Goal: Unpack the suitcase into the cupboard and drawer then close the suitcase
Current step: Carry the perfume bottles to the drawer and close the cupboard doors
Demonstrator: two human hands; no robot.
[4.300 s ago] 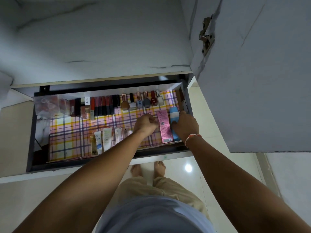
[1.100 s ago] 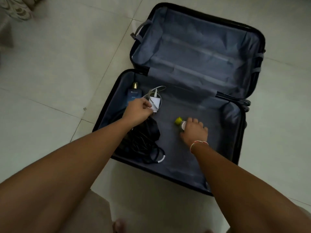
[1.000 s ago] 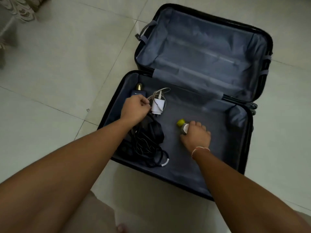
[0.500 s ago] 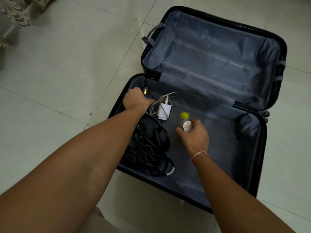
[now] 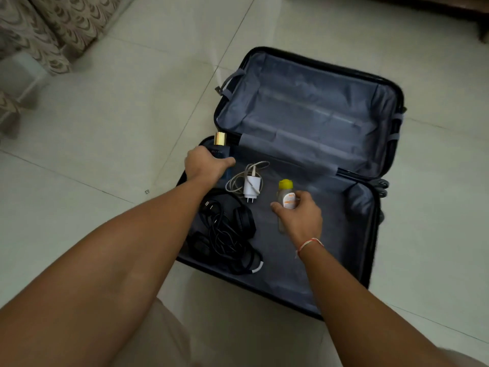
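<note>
A person is leaning over an open suitcase point(image 5: 304, 123) on the floor, left hand point(image 5: 205, 164) wrapping a dark gold-capped bottle point(image 5: 219, 147) at its hinge corner, right hand point(image 5: 300, 217) pinching a small yellow-capped bottle point(image 5: 285, 194) mid-case, seemingly lifting both for unpacking.

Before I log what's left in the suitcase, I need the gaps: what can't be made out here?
All in the head view:
- Dark blue bottle: label too small to read; left hand covers its lower body.
- Yellow-capped bottle: label blurred; right hand hides its lower part.
- Black cables and headphones: tangled and dark, count unclear.
- Suitcase near corner: hidden behind the right forearm.
</note>
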